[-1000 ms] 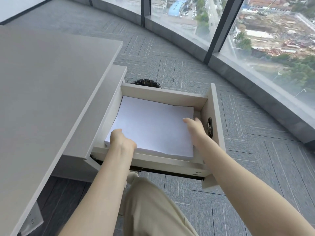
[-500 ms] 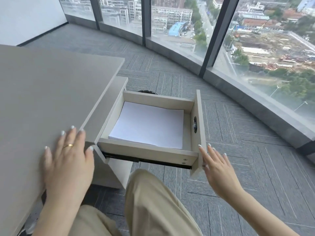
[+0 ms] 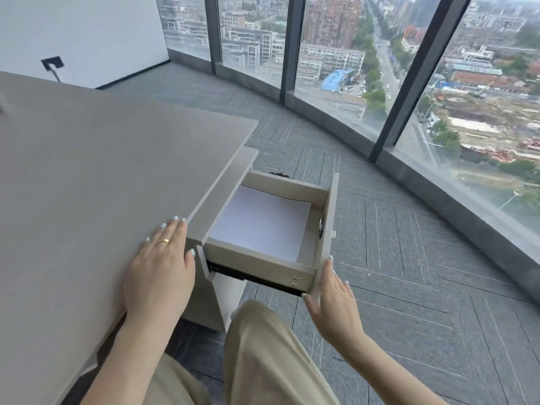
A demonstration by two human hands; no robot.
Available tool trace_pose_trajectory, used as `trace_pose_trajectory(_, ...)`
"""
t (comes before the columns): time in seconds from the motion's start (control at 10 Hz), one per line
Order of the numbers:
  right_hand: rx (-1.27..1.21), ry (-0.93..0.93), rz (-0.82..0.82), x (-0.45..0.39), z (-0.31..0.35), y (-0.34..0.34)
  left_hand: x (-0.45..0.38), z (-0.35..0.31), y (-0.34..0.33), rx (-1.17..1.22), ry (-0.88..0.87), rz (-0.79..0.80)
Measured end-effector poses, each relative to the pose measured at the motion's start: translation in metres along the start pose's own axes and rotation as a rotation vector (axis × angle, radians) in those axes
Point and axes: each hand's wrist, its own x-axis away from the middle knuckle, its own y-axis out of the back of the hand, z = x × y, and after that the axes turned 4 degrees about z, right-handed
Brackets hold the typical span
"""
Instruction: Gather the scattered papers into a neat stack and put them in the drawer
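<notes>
Drawer (image 3: 260, 260) is seen pulled out from under the tabletop (image 3: 102, 185), top open, its front panel (image 3: 328, 226) on the window side. Papers (image 3: 263, 222) are stacked flat inside, against the tabletop-side wall, with a bare strip of drawer floor left between the stack and the front panel. Stack edges look squared; the far right corner sits near the back wall. Open carpet floor (image 3: 409, 273) is seen beyond the front panel, up to the curved window sill.

Left hand (image 3: 162, 267) is laid flat on the tabletop right at its near corner, fingers straight and spread, nothing gripped; a ring (image 3: 163, 241) is worn on it. Right hand (image 3: 336, 302) is held open, fingers extended, palm turned toward the lower end of the front panel; fingertips are at the panel edge, contact cannot be confirmed. Nothing is gripped by it.

No readable writing or labels are seen.
</notes>
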Motion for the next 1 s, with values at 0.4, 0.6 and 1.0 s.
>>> trace_pose_trajectory(0.4,-0.135,0.261,0.18,-0.031,0.107,-0.053,-0.005,0.01,-0.009,-0.098,-0.076,-0.058)
trace_pose_trajectory(0.6,-0.137,0.379,0.286,-0.053,0.142,-0.061,-0.005,0.012,-0.006,-0.044,-0.051,-0.028)
trace_pose_trajectory(1.0,-0.761,0.247,-0.017,-0.044,0.15,0.019,0.035,0.015,0.025,0.327,-0.194,0.126)
